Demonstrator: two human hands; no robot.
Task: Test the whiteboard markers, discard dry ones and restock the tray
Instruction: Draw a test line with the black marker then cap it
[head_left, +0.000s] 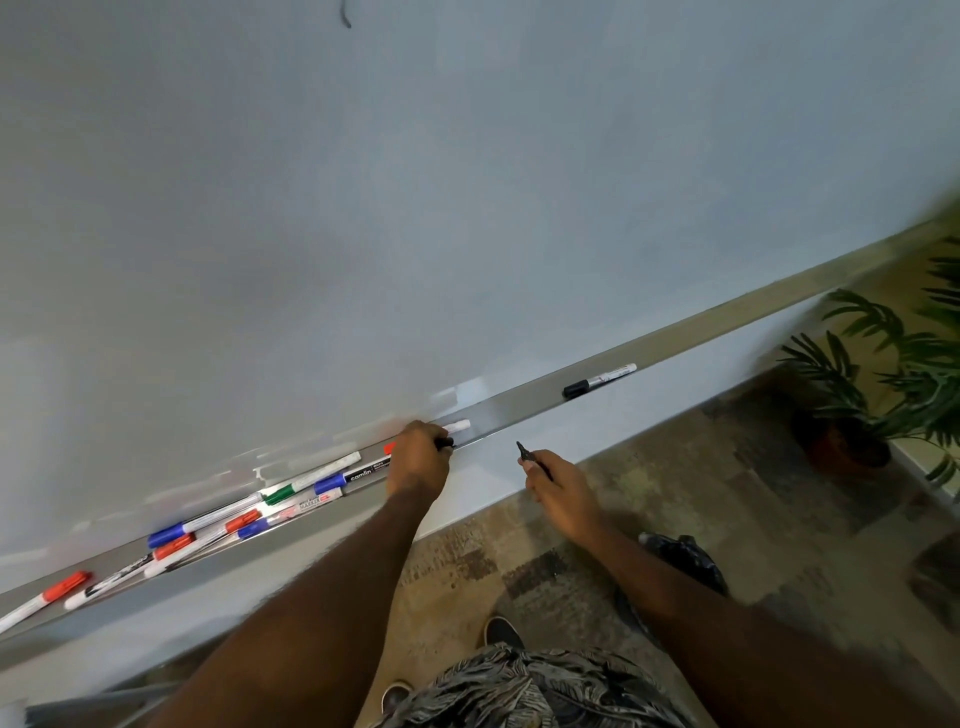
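Obs: left hand (418, 457) curled round a marker (458, 426) at the tray (519, 410); right hand (558, 488) pinches a black piece (525, 453), probably its cap; advise aligning squarely, pressing fully home.

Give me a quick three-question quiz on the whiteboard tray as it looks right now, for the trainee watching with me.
1. True or false: the black-capped marker lies on the tray apart from the other markers.
2. Which hand grips the white-barrelled marker at the tray? A. left hand B. right hand C. neither
3. Fill in: the marker nearest the picture's left edge has a ___ cap.
Key: 1 true; 2 A, since the right hand holds a thin black object clear of the tray; 3 red.
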